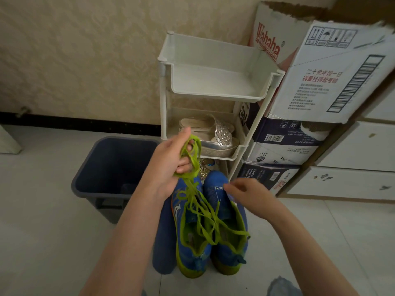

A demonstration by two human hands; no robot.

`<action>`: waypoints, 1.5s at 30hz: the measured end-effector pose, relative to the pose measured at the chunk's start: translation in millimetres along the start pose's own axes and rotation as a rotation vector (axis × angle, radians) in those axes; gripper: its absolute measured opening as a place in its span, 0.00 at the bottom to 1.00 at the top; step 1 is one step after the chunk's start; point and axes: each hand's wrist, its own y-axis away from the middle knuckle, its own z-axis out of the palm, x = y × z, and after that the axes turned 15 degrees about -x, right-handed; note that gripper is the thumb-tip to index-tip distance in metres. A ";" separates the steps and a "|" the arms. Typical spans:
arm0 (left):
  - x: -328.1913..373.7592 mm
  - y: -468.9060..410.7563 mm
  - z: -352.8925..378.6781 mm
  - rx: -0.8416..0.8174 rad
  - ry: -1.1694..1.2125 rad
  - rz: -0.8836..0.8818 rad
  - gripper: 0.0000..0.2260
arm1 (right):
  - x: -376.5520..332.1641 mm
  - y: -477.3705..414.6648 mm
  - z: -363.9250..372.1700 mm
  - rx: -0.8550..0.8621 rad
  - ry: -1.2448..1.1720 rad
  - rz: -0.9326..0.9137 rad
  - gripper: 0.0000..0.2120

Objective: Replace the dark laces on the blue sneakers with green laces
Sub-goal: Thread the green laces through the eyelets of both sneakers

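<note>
Two blue sneakers with green soles stand side by side on the floor, the left sneaker (190, 238) and the right sneaker (228, 227), toes pointing away from me. My left hand (171, 163) holds a bunch of green laces (205, 212) above them; the loose ends dangle over both shoes. My right hand (248, 191) hovers at the toe of the right sneaker with fingers loosely curled, holding nothing that I can see. No dark laces are visible on the shoes.
A dark blue bin (111, 167) stands left of the sneakers. Behind them is a white tiered rack (213, 82) holding silver shoes (213, 135). Stacked cardboard boxes (320, 82) and white drawers (352, 163) fill the right. A blue object lies under the left sneaker.
</note>
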 end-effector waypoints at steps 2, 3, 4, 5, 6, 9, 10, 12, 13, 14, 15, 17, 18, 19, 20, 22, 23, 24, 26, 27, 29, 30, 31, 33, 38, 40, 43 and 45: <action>-2.7 1.9 3.3 -0.094 -0.097 -0.109 0.15 | -8.7 0.2 -2.7 -0.016 -0.215 -0.199 0.18; -4.0 2.6 4.6 -0.132 -0.145 -0.151 0.15 | -13.0 -0.2 -2.1 -0.052 -0.252 -0.271 0.20; -4.4 3.3 6.1 -0.158 -0.176 -0.179 0.15 | -16.9 -0.4 0.0 -0.091 -0.250 -0.344 0.20; -5.0 2.9 6.3 -0.168 -0.182 -0.188 0.15 | -19.9 -1.6 3.2 -0.115 -0.221 -0.402 0.16; -4.8 2.5 6.1 -0.164 -0.165 -0.187 0.15 | -23.1 -2.2 6.3 -0.098 -0.195 -0.434 0.10; -5.4 -0.1 -1.2 -0.045 -0.178 -0.178 0.11 | -30.3 -0.9 4.7 0.066 -0.351 -0.488 0.06; -6.5 -0.6 -4.1 0.023 -0.268 -0.187 0.11 | -33.2 1.4 1.8 0.112 -0.420 -0.508 0.07; -9.1 -0.3 -10.9 0.146 -0.503 -0.215 0.14 | -39.2 6.6 -3.2 0.191 -0.573 -0.554 0.08; -9.3 0.8 -13.6 0.181 -0.590 -0.225 0.16 | -42.3 8.4 -4.8 0.220 -0.667 -0.572 0.09; -7.6 2.6 -14.6 0.189 -0.645 -0.230 0.18 | -46.3 10.8 -7.0 0.240 -0.766 -0.599 0.09; -5.8 3.8 -15.6 0.168 -0.680 -0.233 0.20 | -50.0 12.7 -9.6 0.255 -0.858 -0.636 0.08; -0.7 7.4 -12.2 0.065 -0.706 -0.248 0.24 | -56.4 16.9 -15.2 0.281 -0.957 -0.693 0.08; 1.3 9.3 -9.2 0.002 -0.709 -0.263 0.25 | -58.0 17.7 -17.5 0.316 -0.916 -0.685 0.08; 1.5 10.0 -7.0 -0.057 -0.716 -0.278 0.26 | -56.8 16.2 -18.2 0.370 -0.777 -0.643 0.09; 0.3 10.4 -5.4 -0.106 -0.722 -0.287 0.26 | -53.8 12.8 -16.7 0.418 -0.569 -0.571 0.10; -5.1 9.2 -5.3 -0.167 -0.755 -0.305 0.20 | -49.7 6.7 -10.4 0.433 -0.217 -0.427 0.12; -7.9 8.0 -7.0 -0.173 -0.790 -0.320 0.16 | -49.8 6.0 -8.0 0.427 -0.178 -0.401 0.13; -9.2 7.3 -7.7 -0.165 -0.819 -0.335 0.15 | -51.1 7.1 -7.2 0.433 -0.214 -0.408 0.14; -11.3 6.2 -10.4 -0.141 -0.831 -0.327 0.11 | -54.3 10.6 -11.0 0.473 -0.342 -0.453 0.17; -11.1 6.4 -11.1 -0.148 -0.825 -0.312 0.10 | -55.4 12.3 -14.2 0.474 -0.408 -0.476 0.19; -10.2 6.5 -10.9 -0.190 -0.815 -0.290 0.08 | -55.8 14.0 -17.4 0.418 -0.507 -0.514 0.19; -10.4 6.5 -10.6 -0.215 -0.798 -0.280 0.09 | -56.1 13.9 -17.0 0.376 -0.534 -0.526 0.19; -10.8 6.3 -10.2 -0.227 -0.766 -0.261 0.10 | -56.4 13.4 -16.1 0.336 -0.558 -0.539 0.18; -11.0 4.9 -8.5 -0.217 -0.671 -0.210 0.08 | -57.4 12.0 -14.8 0.279 -0.637 -0.574 0.17; -14.0 1.8 -1.7 -0.343 -0.620 -0.131 0.17 | -60.7 11.9 -17.6 0.135 -0.885 -0.697 0.14; -15.4 3.4 1.8 -0.326 -0.771 -0.102 0.09 | -63.4 13.3 -18.7 0.097 -0.949 -0.765 0.14; -17.4 2.5 6.5 -0.229 -0.847 -0.028 0.10 | -59.7 11.5 -21.5 0.125 -0.979 -0.773 0.19; -14.4 1.2 7.3 -0.112 -0.711 0.060 0.12 | -46.8 5.0 -20.3 0.137 -0.804 -0.589 0.19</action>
